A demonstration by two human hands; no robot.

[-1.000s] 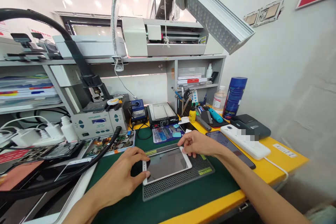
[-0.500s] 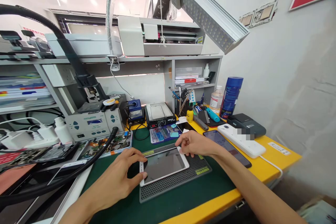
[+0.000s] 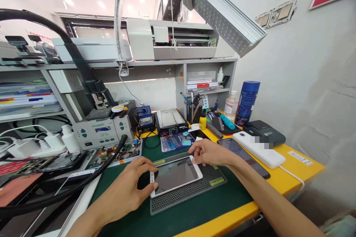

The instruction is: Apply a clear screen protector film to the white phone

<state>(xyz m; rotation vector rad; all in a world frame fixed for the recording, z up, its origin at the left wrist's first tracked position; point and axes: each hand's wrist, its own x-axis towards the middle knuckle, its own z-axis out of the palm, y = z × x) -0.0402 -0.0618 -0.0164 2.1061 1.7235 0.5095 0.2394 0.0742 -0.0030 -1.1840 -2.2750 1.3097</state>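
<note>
A white-framed tablet (image 3: 178, 177) with a dark, reflective screen lies face up and slightly slanted on a grey perforated mat (image 3: 178, 197). My left hand (image 3: 132, 183) grips its left end, the thumb on the lower corner and the fingers by the upper one. At the upper right corner is my right hand (image 3: 207, 152), its fingers curled and pinched against the frame. The undersides of the right fingertips are partly hidden. Beneath the mat spreads a dark green work surface (image 3: 222, 207).
A phone (image 3: 244, 157) and a white power strip (image 3: 258, 150) lie to the right. Behind the tablet are a blue-edged tray (image 3: 174, 142) and a yellow bottle (image 3: 203, 122). A black hose (image 3: 111, 163) arches over circuit boards and devices at left. An LED lamp (image 3: 222, 13) hangs overhead.
The view has shifted slightly, so everything sits a little further right in the picture. Both hands keep the same hold on the tablet, which stays put on the mat.
</note>
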